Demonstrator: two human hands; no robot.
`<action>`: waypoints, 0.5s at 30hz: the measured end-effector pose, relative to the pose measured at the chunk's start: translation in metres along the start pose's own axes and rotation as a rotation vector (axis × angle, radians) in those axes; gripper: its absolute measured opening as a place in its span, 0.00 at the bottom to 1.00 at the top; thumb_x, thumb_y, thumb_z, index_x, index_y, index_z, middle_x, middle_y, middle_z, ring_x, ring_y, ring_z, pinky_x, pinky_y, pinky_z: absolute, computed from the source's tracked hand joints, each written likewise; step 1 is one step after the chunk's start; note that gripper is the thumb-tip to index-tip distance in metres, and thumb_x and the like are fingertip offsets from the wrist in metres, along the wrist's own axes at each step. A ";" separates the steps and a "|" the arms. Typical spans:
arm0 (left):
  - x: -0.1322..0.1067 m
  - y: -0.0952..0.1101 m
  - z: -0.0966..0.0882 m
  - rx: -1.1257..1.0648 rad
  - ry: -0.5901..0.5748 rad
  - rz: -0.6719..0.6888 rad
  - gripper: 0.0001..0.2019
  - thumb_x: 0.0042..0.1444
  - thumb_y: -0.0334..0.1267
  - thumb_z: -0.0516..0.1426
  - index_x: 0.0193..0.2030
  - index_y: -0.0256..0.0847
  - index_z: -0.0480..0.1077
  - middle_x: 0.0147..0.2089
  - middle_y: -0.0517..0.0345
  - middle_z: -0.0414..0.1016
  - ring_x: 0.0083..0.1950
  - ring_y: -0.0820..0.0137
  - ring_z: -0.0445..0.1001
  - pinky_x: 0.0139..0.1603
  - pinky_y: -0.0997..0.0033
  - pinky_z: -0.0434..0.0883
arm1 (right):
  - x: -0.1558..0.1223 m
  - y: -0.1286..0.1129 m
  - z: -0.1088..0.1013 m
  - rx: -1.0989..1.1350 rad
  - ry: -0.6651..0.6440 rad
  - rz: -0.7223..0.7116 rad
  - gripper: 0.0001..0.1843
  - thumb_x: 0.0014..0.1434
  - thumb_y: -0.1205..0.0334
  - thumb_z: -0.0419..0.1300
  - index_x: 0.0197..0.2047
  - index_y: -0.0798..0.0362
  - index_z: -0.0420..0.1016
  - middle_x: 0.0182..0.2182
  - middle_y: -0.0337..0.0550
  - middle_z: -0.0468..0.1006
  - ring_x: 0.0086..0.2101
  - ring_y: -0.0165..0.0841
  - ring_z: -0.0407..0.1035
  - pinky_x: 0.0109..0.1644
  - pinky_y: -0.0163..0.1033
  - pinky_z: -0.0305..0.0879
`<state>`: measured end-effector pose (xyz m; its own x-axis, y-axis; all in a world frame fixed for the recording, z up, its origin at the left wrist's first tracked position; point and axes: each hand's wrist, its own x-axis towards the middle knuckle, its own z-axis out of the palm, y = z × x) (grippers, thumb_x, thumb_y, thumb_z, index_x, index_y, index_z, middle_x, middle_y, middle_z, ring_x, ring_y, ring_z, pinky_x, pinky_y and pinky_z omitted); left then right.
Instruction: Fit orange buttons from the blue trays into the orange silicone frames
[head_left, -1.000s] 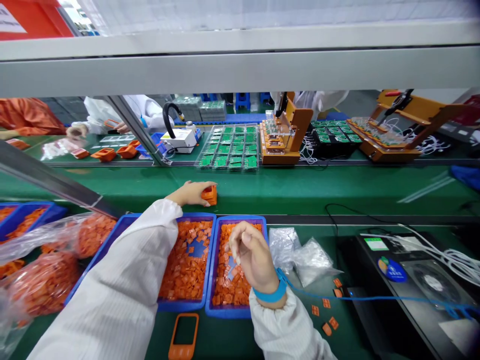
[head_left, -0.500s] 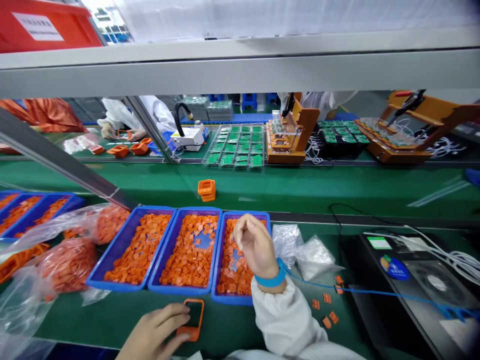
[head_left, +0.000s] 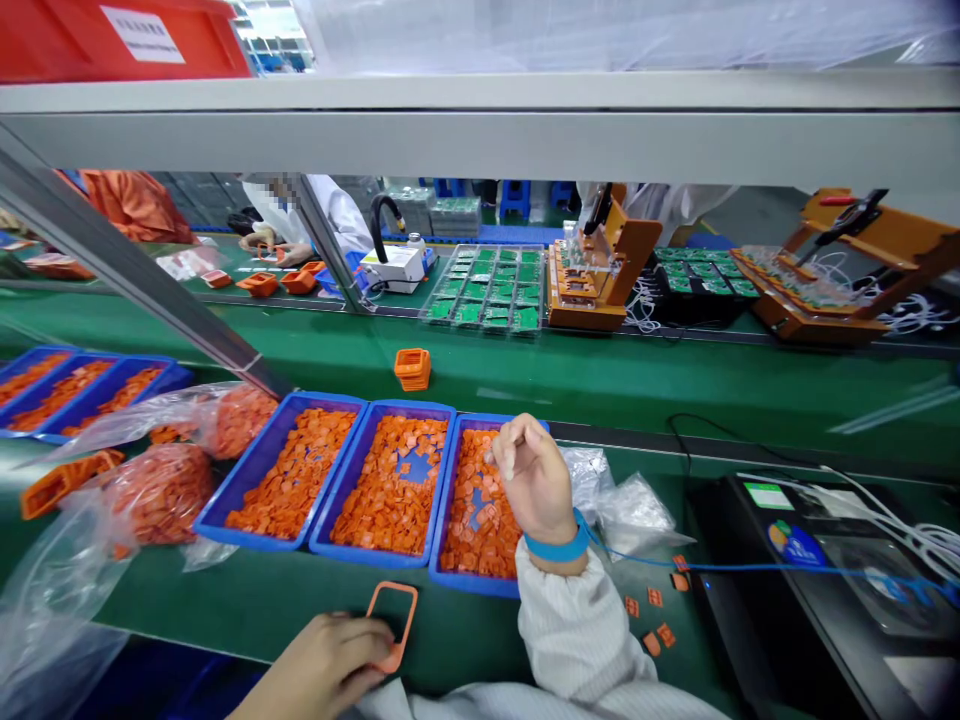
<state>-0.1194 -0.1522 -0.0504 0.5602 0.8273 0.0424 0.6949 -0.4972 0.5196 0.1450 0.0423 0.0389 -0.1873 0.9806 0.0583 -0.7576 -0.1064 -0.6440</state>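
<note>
On the worktop (head_left: 165, 608), the left hand (head_left: 330, 655) touched the frame (head_left: 392, 660), perhaps steadying it, pinch hidden; the right hand (head_left: 538, 485), half-curled, contents unclear, hung over a bin (head_left: 474, 582) placed within reach

The middle tray (head_left: 367, 559) is blue, its small parts (head_left: 375, 512) orange. Before the tray, the frame (head_left: 393, 660) is orange and the tabletop (head_left: 461, 640) green. Right of the tray, the wristband (head_left: 559, 548) is blue and the sleeve (head_left: 574, 620) white, apparently fine-striped, though blurred. Beyond the tray, circuit boards (head_left: 474, 291) are green.
</note>
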 end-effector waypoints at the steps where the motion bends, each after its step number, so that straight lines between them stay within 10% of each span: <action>1: 0.006 0.007 -0.012 -0.029 -0.029 0.015 0.05 0.67 0.39 0.58 0.41 0.51 0.76 0.41 0.59 0.87 0.37 0.65 0.87 0.38 0.69 0.82 | 0.000 0.000 0.000 -0.003 0.005 0.005 0.13 0.63 0.53 0.65 0.30 0.50 0.75 0.20 0.32 0.69 0.21 0.27 0.58 0.36 0.36 0.67; 8: 0.054 0.006 -0.094 0.099 0.111 0.154 0.06 0.71 0.38 0.58 0.48 0.52 0.78 0.48 0.58 0.88 0.42 0.68 0.87 0.46 0.70 0.80 | 0.001 0.001 0.001 0.000 -0.007 0.041 0.12 0.63 0.54 0.66 0.31 0.50 0.75 0.20 0.31 0.69 0.21 0.26 0.59 0.35 0.36 0.66; 11: 0.095 -0.033 -0.123 0.161 0.172 0.137 0.09 0.72 0.40 0.57 0.47 0.50 0.80 0.50 0.57 0.88 0.44 0.67 0.86 0.48 0.70 0.78 | 0.000 -0.001 0.000 0.009 0.000 0.044 0.12 0.64 0.55 0.66 0.31 0.50 0.75 0.20 0.31 0.69 0.21 0.26 0.59 0.36 0.36 0.66; 15: 0.171 -0.116 -0.164 0.206 0.230 -0.211 0.17 0.68 0.53 0.58 0.47 0.45 0.82 0.51 0.53 0.87 0.51 0.61 0.84 0.56 0.65 0.77 | -0.001 -0.006 -0.002 -0.008 0.003 0.033 0.13 0.65 0.53 0.65 0.31 0.50 0.73 0.20 0.30 0.67 0.22 0.27 0.58 0.38 0.37 0.67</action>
<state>-0.1781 0.0894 0.0366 0.2951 0.9428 0.1552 0.8737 -0.3320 0.3555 0.1516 0.0420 0.0411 -0.2098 0.9771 0.0349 -0.7459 -0.1369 -0.6518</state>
